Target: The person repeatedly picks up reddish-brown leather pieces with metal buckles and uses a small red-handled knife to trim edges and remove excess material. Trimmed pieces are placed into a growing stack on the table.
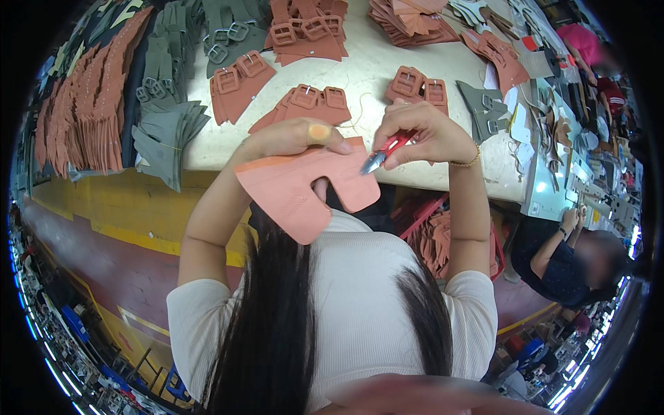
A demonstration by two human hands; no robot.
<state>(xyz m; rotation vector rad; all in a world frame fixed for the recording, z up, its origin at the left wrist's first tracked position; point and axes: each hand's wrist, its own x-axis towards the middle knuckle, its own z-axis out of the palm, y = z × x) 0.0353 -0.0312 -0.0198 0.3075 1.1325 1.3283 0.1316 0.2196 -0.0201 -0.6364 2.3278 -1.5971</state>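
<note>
My left hand (pixel 304 135) is closed on the upper edge of a flat salmon-pink leather piece (pixel 290 197), with a fingertip showing through its notch. A yellowish pad sits on one finger of that hand. In my right hand (pixel 432 131) is a pair of red-handled thread snips (pixel 395 143), their metal blades pointing down at the right side of the leather piece. Whether the blade tips touch the leather, I cannot tell. Just beyond my hands, reddish-brown buckled leather straps (pixel 304 104) lie on the pale table (pixel 360 76).
Stacked brown leather pieces (pixel 90 104) and green buckled pieces (pixel 166 131) line the table's left side. More buckled brown pieces (pixel 418 86) and a green one (pixel 487 107) lie at right. Below the edge stands a red crate (pixel 423 216). A co-worker (pixel 567 259) sits at a machine at right.
</note>
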